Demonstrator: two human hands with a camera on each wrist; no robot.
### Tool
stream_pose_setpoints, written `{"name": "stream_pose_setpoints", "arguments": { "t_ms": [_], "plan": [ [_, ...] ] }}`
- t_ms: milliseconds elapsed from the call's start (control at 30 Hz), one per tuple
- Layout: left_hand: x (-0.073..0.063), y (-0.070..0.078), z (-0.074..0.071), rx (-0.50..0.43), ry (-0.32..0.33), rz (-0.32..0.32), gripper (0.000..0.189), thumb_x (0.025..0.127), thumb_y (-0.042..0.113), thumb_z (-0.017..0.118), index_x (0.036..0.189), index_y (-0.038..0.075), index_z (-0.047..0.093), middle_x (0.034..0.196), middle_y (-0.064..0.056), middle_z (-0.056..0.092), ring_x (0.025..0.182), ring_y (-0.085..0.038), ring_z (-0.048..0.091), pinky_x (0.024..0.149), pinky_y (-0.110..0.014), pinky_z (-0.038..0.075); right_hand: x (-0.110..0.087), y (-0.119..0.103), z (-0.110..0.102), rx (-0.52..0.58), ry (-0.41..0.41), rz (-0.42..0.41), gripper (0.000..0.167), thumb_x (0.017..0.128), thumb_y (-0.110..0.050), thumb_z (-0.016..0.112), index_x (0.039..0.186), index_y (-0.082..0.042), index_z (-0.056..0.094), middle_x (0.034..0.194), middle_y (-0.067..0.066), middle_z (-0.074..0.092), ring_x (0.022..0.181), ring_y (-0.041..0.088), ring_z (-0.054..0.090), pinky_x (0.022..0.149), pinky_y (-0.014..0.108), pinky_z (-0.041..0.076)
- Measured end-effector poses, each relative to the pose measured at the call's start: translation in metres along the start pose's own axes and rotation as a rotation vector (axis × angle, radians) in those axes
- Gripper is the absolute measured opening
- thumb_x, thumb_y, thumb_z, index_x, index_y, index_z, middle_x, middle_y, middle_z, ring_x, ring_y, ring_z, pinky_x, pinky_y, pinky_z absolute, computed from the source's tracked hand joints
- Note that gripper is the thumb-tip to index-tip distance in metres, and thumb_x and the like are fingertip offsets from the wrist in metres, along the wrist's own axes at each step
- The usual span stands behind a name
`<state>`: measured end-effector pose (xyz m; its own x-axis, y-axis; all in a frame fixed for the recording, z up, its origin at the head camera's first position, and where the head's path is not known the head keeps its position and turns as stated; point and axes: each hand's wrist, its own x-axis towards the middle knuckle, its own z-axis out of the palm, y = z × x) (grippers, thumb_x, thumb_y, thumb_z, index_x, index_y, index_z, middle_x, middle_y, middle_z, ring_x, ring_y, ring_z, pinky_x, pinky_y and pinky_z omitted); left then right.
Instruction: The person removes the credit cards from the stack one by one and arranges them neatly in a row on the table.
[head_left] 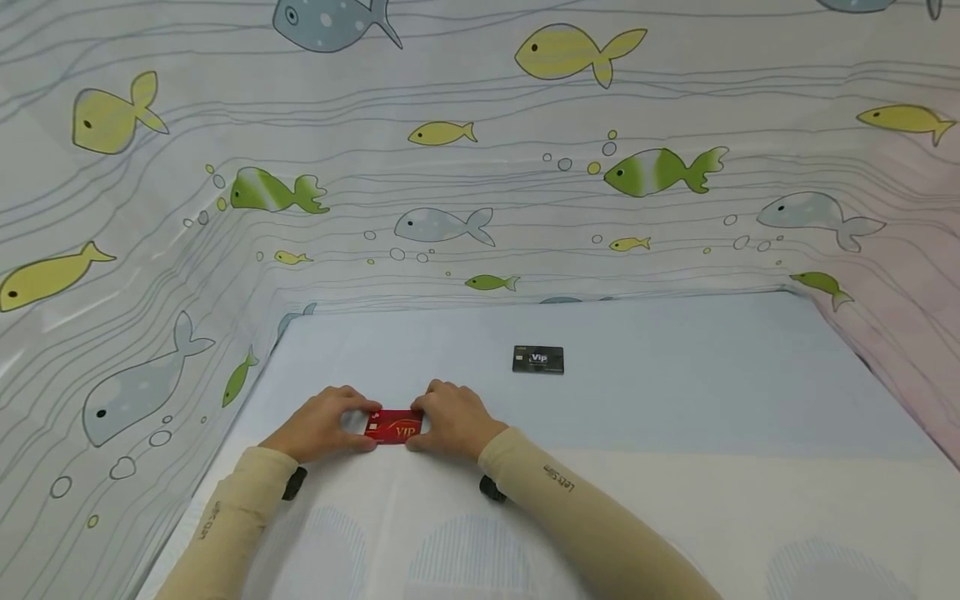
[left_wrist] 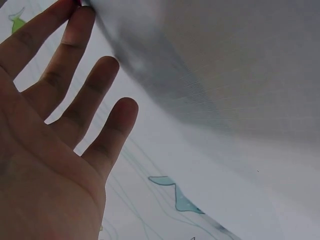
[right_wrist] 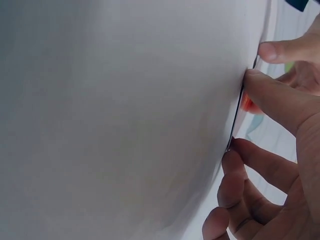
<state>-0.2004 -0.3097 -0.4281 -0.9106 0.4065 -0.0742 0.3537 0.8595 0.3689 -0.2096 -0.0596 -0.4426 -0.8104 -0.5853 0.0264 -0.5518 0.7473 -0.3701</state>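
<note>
A red card (head_left: pixel 393 427) with gold "VIP" lettering and a chip lies flat on the table, its long side running left to right in the head view. My left hand (head_left: pixel 322 423) pinches its left end, thumb at the near corner and index finger at the far corner. At the right end, my right hand (head_left: pixel 456 423) grips the other two corners the same way. Seen edge-on in the right wrist view, the card (right_wrist: pixel 235 120) is a thin dark line. The left wrist view shows the left hand (left_wrist: pixel 55 135) with its other fingers spread.
A black card (head_left: pixel 537 360) reading "Vip" lies farther back, to the right of the hands. Fish-printed curtain walls (head_left: pixel 450 183) stand behind and beside the table (head_left: pixel 675 400). Dark wrist devices (head_left: pixel 492 488) sit under both sleeved forearms.
</note>
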Motion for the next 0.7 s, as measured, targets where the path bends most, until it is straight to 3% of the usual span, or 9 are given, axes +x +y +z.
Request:
{"name": "stream_pose_setpoints", "arguments": {
  "t_ms": [700],
  "plan": [
    [-0.0005, 0.0027, 0.0012, 0.003, -0.002, -0.007, 0.055, 0.077, 0.034, 0.090, 0.124, 0.011, 0.073, 0.113, -0.002, 0.066, 0.110, -0.030, 0.058, 0.095, -0.056, 0.051, 0.0004, 0.0015, 0.0018, -0.002, -0.013, -0.002, 0.052, 0.086, -0.048, 0.079, 0.128, -0.018, 0.071, 0.112, -0.002, 0.062, 0.102, 0.014, 0.057, 0.087, 0.030, 0.050]
  ]
}}
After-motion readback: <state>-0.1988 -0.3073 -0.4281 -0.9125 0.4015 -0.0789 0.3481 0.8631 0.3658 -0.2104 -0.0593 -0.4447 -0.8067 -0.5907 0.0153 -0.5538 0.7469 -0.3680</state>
